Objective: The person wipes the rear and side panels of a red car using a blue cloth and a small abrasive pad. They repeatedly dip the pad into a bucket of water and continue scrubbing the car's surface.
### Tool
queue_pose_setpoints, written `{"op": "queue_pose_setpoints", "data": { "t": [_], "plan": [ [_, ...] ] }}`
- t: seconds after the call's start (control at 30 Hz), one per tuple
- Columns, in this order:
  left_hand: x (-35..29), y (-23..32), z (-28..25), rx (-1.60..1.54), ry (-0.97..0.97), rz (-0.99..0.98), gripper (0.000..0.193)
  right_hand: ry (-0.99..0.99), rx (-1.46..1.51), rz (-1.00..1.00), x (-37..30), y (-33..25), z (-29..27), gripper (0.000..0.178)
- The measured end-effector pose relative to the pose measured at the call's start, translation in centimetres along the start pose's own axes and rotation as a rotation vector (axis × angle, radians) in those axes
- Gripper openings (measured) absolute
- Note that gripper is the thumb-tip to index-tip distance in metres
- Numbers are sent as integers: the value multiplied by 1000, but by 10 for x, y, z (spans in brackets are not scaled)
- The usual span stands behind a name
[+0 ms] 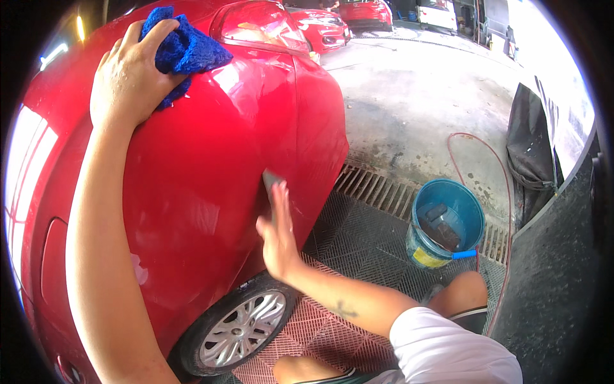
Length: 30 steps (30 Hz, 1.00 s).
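Observation:
A glossy red car (pixel 192 153) fills the left half, its rear corner curving away from me. My left hand (pixel 131 80) is closed around a crumpled blue microfibre cloth (pixel 187 51), resting on the car's upper bodywork. Lower down, my right hand (pixel 279 246) is flat along the corner panel, fingers together and thumb a little apart. Under its fingertips a small flat grey piece (pixel 271 178), like a sanding sheet or pad, lies against the paint; most of it is hidden. The silver-spoked wheel (pixel 240 333) is below that hand.
A blue bucket (pixel 476 221) of water with dark blocks in it stands to the right, beside a slotted floor drain (pixel 377 191). A thin red hose (pixel 495 153) curves behind it. My knees are over the floor tiles (pixel 307 336). Other red cars (pixel 366 14) stand far back.

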<state>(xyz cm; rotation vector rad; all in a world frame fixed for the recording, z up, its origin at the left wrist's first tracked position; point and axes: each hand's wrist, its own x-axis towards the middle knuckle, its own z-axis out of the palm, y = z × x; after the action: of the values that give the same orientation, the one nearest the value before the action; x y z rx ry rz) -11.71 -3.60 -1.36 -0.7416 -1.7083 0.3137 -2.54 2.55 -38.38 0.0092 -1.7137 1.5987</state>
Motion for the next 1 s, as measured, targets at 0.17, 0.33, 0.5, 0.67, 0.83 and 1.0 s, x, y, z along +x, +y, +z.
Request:
{"op": "queue_pose_setpoints", "data": {
  "t": [0.17, 0.33, 0.5, 0.67, 0.83, 1.0],
  "plan": [
    [-3, -11, -1, 23, -6, 17, 76, 52, 88, 24, 57, 1, -15, 79],
    [0, -4, 3, 27, 22, 13, 76, -84, -104, -136, 8, 20, -29, 81],
    [-1, -10, 9, 27, 24, 27, 77, -68, -208, -286, 94, 31, -62, 82],
    [-1, -19, 17, 28, 59, 19, 76, -163, -232, -391, 54, 46, -65, 90],
    [4, -21, 11, -4, -33, 19, 75, 26, -231, -474, 182, 16, -67, 84],
    [0, -11, 7, -14, -56, 0, 74, -230, -239, -372, 73, 49, -71, 97]
  ]
}}
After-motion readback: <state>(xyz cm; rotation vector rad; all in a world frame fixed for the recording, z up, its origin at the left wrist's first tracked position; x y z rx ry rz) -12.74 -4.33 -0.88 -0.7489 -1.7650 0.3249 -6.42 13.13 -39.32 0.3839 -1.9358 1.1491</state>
